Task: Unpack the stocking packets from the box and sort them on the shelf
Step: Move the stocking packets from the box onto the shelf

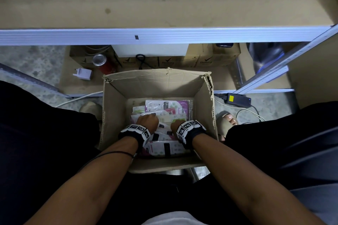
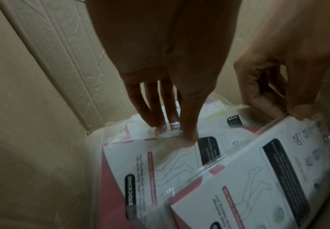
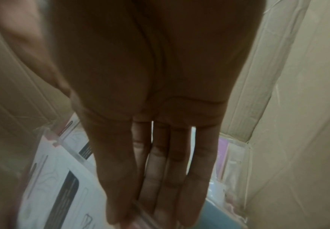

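Both hands down inside the open cardboard box (image 1: 157, 86), which sits on the floor between the person's knees, in front of the metal shelf (image 1: 164, 35).

Stocking packets (image 1: 164, 149) lie in a loose overlapping pile on the box bottom: white cards with pink trim in clear sleeves, a purple one toward the far wall.

Left hand (image 2: 166, 65): fingers (image 2: 150, 111) extended and close together, tips and thumb meeting on the far edge of a pink-trimmed packet (image 2: 152, 162) that lies flat near the left wall. Looks like a light pinch on the sleeve edge.

Right hand (image 2: 289, 65): seen from the left wrist, thumb and fingertips clamped on the upper corner of a second packet (image 2: 258, 175), which is tilted and overlaps the first. In the right-wrist view the fingers (image 3: 160, 178) point straight down, held together; that picture is blurred and the contact itself is not clear there.

On the floor beyond the box: a red can (image 1: 102, 63), a white plug adapter (image 1: 83, 74), a black power brick (image 1: 236, 98) with a yellow label.
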Action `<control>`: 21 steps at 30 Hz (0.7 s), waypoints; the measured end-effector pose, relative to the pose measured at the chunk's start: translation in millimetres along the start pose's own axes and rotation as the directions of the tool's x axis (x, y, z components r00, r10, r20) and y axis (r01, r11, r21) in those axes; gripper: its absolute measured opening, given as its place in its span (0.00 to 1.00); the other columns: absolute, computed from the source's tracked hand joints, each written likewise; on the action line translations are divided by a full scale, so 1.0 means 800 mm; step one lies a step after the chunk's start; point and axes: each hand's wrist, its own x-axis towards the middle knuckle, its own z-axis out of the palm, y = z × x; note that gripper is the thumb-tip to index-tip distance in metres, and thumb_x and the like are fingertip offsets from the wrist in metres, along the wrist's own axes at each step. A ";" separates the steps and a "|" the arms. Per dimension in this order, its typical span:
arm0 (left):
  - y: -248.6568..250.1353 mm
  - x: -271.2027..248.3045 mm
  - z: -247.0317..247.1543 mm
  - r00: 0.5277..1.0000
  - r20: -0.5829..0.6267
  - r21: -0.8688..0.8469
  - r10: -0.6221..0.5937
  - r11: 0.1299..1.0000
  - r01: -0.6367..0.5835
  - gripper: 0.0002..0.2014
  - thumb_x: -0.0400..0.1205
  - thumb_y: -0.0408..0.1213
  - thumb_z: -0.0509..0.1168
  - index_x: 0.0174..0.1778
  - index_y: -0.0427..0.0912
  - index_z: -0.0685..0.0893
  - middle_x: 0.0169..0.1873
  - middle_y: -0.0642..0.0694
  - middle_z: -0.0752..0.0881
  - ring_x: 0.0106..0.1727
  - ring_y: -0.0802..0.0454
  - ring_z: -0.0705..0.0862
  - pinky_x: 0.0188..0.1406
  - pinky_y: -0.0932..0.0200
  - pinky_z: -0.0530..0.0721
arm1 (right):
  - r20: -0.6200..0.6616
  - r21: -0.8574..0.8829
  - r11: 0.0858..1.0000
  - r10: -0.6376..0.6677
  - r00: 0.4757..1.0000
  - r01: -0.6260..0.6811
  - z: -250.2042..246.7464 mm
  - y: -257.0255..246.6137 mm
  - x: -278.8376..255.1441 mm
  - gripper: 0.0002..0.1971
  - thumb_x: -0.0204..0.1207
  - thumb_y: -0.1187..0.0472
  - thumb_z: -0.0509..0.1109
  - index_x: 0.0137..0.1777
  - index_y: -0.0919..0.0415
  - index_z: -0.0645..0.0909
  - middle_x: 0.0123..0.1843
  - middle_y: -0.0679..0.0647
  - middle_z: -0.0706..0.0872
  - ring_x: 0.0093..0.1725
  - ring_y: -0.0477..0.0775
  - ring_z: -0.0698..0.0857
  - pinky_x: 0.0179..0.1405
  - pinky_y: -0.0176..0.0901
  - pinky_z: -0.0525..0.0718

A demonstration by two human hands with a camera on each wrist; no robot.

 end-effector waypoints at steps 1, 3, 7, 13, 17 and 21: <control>0.000 -0.002 -0.002 1.000 -0.003 0.006 0.006 1.000 -0.006 0.13 0.83 0.30 0.63 0.61 0.34 0.87 0.66 0.37 0.83 0.66 0.36 0.84 0.64 0.41 0.83 | -0.009 0.009 1.000 0.002 1.000 -0.002 0.002 0.000 0.004 0.26 0.72 0.64 0.77 0.70 0.60 0.75 0.69 0.60 0.78 0.67 0.65 0.81 0.57 0.66 0.86; -0.001 -0.005 -0.006 1.000 -0.006 0.008 0.012 1.000 -0.012 0.13 0.82 0.28 0.62 0.60 0.34 0.87 0.64 0.38 0.84 0.64 0.36 0.85 0.63 0.43 0.83 | -0.018 0.028 1.000 0.004 1.000 -0.003 0.005 0.001 0.014 0.21 0.74 0.63 0.76 0.67 0.61 0.78 0.67 0.61 0.81 0.64 0.65 0.83 0.56 0.64 0.87; -0.001 -0.011 -0.016 0.999 -0.015 -0.016 0.029 0.999 -0.029 0.12 0.80 0.27 0.62 0.56 0.37 0.87 0.58 0.39 0.87 0.60 0.37 0.86 0.58 0.46 0.84 | -0.044 0.034 0.999 0.001 0.999 0.000 0.009 0.003 0.027 0.19 0.73 0.64 0.77 0.63 0.63 0.81 0.63 0.61 0.84 0.60 0.64 0.86 0.55 0.63 0.88; -0.007 -0.012 -0.029 0.999 -0.016 -0.086 0.052 0.995 -0.053 0.15 0.78 0.29 0.69 0.58 0.48 0.85 0.56 0.44 0.89 0.59 0.42 0.87 0.52 0.53 0.80 | -0.046 0.050 0.999 0.007 0.999 -0.004 0.007 0.015 0.041 0.22 0.70 0.64 0.79 0.64 0.63 0.81 0.64 0.60 0.85 0.60 0.60 0.87 0.54 0.58 0.89; -0.010 -0.016 -0.044 0.997 -0.021 -0.095 0.069 0.993 -0.071 0.13 0.77 0.28 0.69 0.54 0.44 0.91 0.56 0.44 0.90 0.61 0.43 0.87 0.62 0.52 0.81 | -0.106 0.009 1.000 -0.011 0.994 0.012 0.001 0.014 0.040 0.27 0.66 0.68 0.78 0.66 0.67 0.79 0.67 0.66 0.82 0.64 0.65 0.84 0.61 0.59 0.86; -0.011 -0.024 -0.065 0.994 -0.088 -0.110 0.070 0.991 -0.080 0.07 0.80 0.33 0.71 0.51 0.43 0.92 0.55 0.43 0.90 0.59 0.43 0.87 0.58 0.52 0.84 | -0.166 -0.071 0.997 -0.032 0.986 0.020 -0.009 0.012 0.028 0.24 0.69 0.68 0.75 0.66 0.70 0.79 0.68 0.68 0.82 0.65 0.68 0.84 0.58 0.61 0.87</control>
